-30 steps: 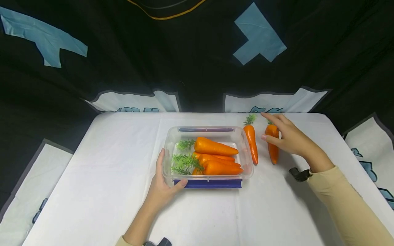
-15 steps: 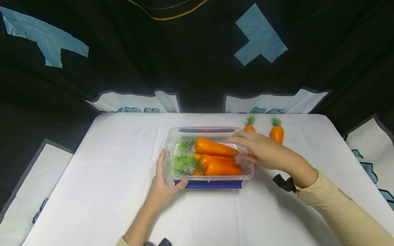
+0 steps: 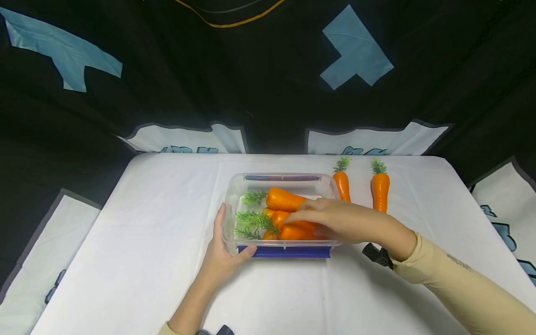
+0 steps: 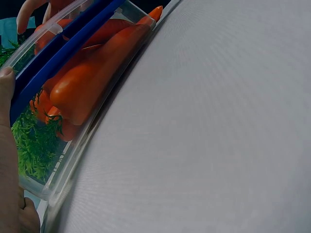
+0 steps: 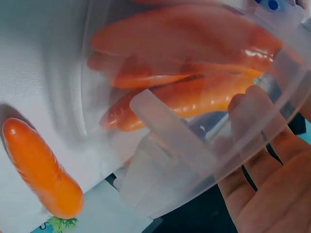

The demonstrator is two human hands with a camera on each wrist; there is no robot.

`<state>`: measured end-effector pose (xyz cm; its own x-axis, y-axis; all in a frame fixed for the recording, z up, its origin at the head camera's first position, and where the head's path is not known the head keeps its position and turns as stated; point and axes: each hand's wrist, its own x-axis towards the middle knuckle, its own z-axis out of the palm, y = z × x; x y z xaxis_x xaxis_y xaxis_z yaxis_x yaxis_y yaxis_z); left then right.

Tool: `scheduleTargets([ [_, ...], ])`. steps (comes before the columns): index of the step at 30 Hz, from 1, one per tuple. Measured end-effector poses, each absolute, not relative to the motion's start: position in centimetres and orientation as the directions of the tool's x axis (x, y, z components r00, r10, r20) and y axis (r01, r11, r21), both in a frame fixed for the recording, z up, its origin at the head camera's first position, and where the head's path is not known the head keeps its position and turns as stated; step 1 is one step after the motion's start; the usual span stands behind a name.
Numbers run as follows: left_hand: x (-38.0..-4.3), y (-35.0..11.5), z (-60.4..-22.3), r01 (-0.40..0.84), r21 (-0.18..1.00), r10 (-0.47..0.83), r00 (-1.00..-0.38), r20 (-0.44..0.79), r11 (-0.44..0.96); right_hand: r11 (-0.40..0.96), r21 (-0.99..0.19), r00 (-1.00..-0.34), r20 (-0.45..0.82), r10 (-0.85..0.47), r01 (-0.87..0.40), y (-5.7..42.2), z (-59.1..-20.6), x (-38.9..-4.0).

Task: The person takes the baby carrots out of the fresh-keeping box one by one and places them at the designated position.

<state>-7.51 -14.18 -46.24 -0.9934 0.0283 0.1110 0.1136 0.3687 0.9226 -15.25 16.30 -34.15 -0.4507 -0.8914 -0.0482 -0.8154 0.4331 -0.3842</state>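
Observation:
A clear plastic food container (image 3: 232,188) with blue latches stands on the white table, and several orange carrots (image 3: 284,199) with green tops lie in it. My left hand (image 3: 222,253) grips its front left corner, thumb on the rim and fingers along the left side. Over the container's right side reaches my right hand (image 3: 345,218), its fingers spread over the carrots; in the right wrist view the extended fingers (image 5: 248,109) show through the clear wall. Part of the carrots is hidden under this hand.
Two loose carrots lie right of the container: one (image 3: 341,182) close beside it, partly behind my right hand, and another (image 3: 380,191) farther right. The white table (image 3: 159,223) extends to both sides. Dark cloth (image 3: 209,83) hangs behind.
My right hand has left the far right carrot, which sits slightly farther right, and moved left into the container over the carrots. My left hand has stayed at the container's corner.

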Motion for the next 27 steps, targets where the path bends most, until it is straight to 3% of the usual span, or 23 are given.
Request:
scheduleTargets([
  [9,-7.5,-14.1,-46.2,0.110,0.927,0.030,-0.994,0.106,0.360,0.444,-0.278,-0.433,-0.103,-0.895,-0.852,15.2,-34.4,-15.4],
  [27,-7.5,-14.1,-46.1,0.108,0.920,0.023,-0.994,0.107,0.376,0.427,-0.330,-0.410,-0.124,-0.904,-0.842,14.5,-34.9,-15.6],
])
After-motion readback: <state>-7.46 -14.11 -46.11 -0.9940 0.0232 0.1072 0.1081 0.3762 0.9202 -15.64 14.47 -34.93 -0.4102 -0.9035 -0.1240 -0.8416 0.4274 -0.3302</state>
